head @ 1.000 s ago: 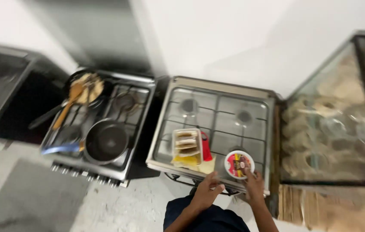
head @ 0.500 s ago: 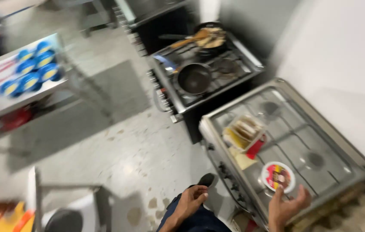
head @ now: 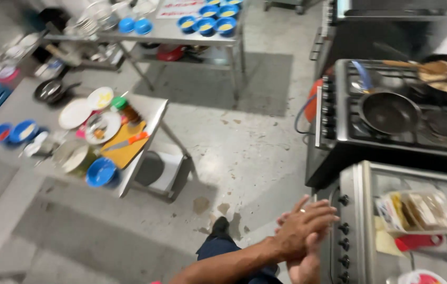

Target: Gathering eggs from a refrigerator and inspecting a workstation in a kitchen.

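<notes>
left hand [head: 303, 225] flat, fingers straight, pressed on right hand [head: 303, 267], holding nothing | right mostly hidden, cut by frame edge | both just left of stove [head: 357, 210] knobs | open floor [head: 244, 142] farther left

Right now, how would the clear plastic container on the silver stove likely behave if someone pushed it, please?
The clear plastic container looks thin-walled, so probably light and flexible. Sitting low and flat on the silver stove, it would likely slide or catch on the grate, not tip.
</notes>
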